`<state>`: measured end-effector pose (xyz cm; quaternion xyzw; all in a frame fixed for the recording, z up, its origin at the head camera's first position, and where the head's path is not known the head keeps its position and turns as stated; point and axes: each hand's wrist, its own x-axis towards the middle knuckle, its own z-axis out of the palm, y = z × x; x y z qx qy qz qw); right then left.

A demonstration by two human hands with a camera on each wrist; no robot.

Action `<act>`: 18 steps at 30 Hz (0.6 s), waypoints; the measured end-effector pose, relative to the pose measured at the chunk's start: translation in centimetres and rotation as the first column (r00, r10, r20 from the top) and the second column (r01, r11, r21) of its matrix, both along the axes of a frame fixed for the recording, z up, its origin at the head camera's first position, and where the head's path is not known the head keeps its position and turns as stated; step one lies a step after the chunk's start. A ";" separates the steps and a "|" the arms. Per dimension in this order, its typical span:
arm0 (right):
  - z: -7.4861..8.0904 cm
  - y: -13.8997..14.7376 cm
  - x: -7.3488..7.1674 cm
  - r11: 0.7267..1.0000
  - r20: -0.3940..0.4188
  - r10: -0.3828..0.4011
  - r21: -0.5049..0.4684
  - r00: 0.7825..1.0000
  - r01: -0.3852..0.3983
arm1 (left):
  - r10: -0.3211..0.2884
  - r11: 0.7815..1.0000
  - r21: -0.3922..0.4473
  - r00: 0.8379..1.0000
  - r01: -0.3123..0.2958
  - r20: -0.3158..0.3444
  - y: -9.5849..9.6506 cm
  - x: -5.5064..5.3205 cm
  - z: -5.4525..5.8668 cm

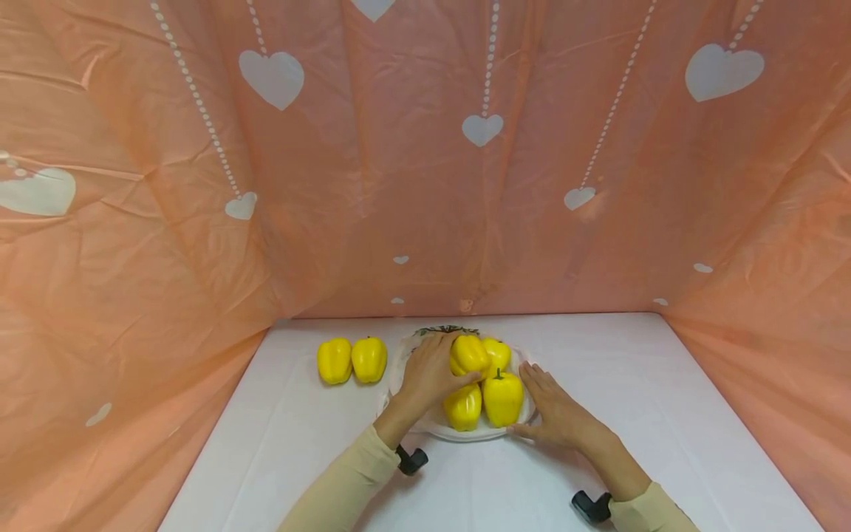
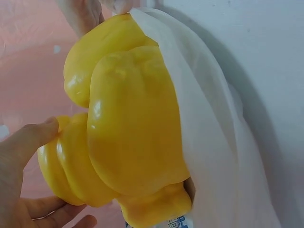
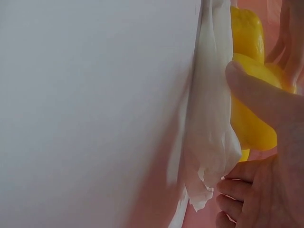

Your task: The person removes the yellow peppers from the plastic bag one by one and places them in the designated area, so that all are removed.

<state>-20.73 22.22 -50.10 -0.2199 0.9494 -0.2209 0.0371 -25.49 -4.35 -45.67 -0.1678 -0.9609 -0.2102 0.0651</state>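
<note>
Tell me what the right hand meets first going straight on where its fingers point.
Right hand: likely the edge of the thin white plastic bag close by it, then the glossy, rounded yellow bell pepper at the rear right. Depth is unclear; it might pass above the edge.

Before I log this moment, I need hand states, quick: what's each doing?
Left hand: closed, holding a yellow pepper.
Right hand: open.

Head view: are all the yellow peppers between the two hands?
No, two yellow peppers sit on the white table, off to the left of the left hand.
</note>
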 end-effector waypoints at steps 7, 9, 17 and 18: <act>0.0 -0.2 0.0 1.000 -0.002 -0.003 0.013 1.000 0.003 | -0.037 0.997 0.073 0.999 0.038 -0.005 -0.8 0.1 0.1; -0.1 -0.2 -0.1 1.000 0.001 -0.005 0.007 1.000 0.005 | -0.049 0.994 0.095 0.999 0.048 -0.001 -1.1 0.1 0.1; -0.2 0.0 0.0 1.000 -0.011 -0.008 0.009 1.000 0.008 | -0.123 0.972 0.203 0.992 0.122 -0.008 -2.4 0.1 -0.1; -0.2 0.0 0.0 1.000 -0.011 -0.008 0.007 1.000 0.008 | -0.130 0.968 0.213 0.991 0.130 -0.011 -2.6 0.1 -0.1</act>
